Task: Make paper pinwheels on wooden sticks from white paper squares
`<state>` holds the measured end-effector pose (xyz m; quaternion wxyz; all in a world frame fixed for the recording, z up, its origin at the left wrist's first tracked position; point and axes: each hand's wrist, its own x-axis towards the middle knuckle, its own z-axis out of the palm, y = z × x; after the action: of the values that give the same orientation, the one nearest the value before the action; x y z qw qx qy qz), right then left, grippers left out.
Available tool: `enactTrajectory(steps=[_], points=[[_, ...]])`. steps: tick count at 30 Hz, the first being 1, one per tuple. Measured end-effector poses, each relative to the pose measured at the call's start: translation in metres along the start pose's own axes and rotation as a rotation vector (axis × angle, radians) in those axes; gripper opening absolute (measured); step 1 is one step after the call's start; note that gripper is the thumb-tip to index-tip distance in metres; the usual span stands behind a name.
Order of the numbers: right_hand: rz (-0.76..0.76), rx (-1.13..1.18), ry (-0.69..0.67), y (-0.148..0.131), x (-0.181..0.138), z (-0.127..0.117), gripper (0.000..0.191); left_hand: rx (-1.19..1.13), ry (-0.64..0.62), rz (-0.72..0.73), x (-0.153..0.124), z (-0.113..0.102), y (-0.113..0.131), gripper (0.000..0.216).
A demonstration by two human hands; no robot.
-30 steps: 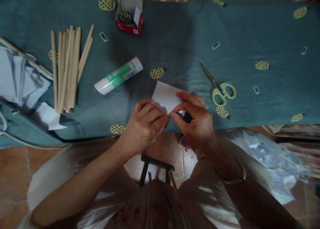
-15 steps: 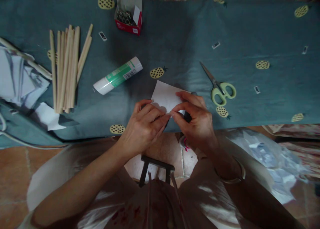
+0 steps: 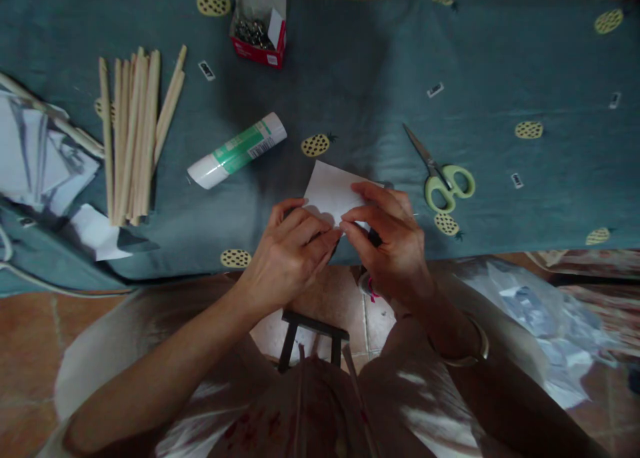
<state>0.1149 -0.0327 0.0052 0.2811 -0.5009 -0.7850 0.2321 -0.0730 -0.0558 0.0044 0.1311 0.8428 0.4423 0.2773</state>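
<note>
A small white sheet of paper [image 3: 333, 186] lies at the near edge of the table, between my two hands. My left hand [image 3: 295, 248] is closed on the paper's near edge, its thumb and fingers pressed together there. From the other side my right hand [image 3: 393, 241] pinches the same near edge with thumb and index finger, the fingertips of both hands almost meeting. Part of the paper is hidden under the fingers. A glue stick [image 3: 237, 150] with a green label lies to the left beyond my hands. Scissors [image 3: 440, 178] with light green handles rest on the right, blades half closed.
Wooden sticks [image 3: 133, 138] lie in a bundle on the left, beside cut white paper pieces [image 3: 40, 151]. A red box [image 3: 257, 50] of small metal items stands open at the back. A clear plastic bag [image 3: 545, 325] with paper is at lower right. A stool [image 3: 315, 325] is below.
Both hands stay at the paper's near edge with almost no movement. The view has shifted very slightly.
</note>
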Motion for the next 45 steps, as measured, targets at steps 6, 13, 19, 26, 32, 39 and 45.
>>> enactTrajectory(steps=[6, 13, 19, 26, 32, 39, 45], points=[[-0.061, -0.028, 0.013, -0.001, 0.001, 0.000, 0.015, -0.009, 0.039, 0.020, 0.000, 0.001, 0.000, 0.013], [-0.101, -0.063, 0.011, 0.000, -0.003, 0.004, 0.020, 0.001, -0.001, 0.003, 0.000, 0.000, 0.000, 0.013], [-0.199, -0.117, 0.037, -0.002, -0.009, 0.009, 0.025, -0.018, 0.008, 0.006, 0.000, 0.000, 0.001, 0.013], [-0.299, -0.248, 0.107, -0.002, -0.010, 0.018, 0.025, 0.022, -0.008, 0.010, 0.002, -0.001, 0.001, 0.011], [-0.263, -0.192, 0.097, 0.003, -0.011, 0.016, 0.027, 0.062, 0.006, 0.020, 0.004, 0.001, -0.001, 0.010], [-0.150, -0.124, 0.123, 0.015, -0.001, 0.003, 0.030, 0.087, 0.000, 0.028, 0.005, 0.001, -0.001, 0.013], [-0.112, -0.148, 0.104, 0.019, 0.006, -0.004, 0.031, 0.123, 0.038, 0.040, 0.004, -0.004, -0.013, 0.014]])
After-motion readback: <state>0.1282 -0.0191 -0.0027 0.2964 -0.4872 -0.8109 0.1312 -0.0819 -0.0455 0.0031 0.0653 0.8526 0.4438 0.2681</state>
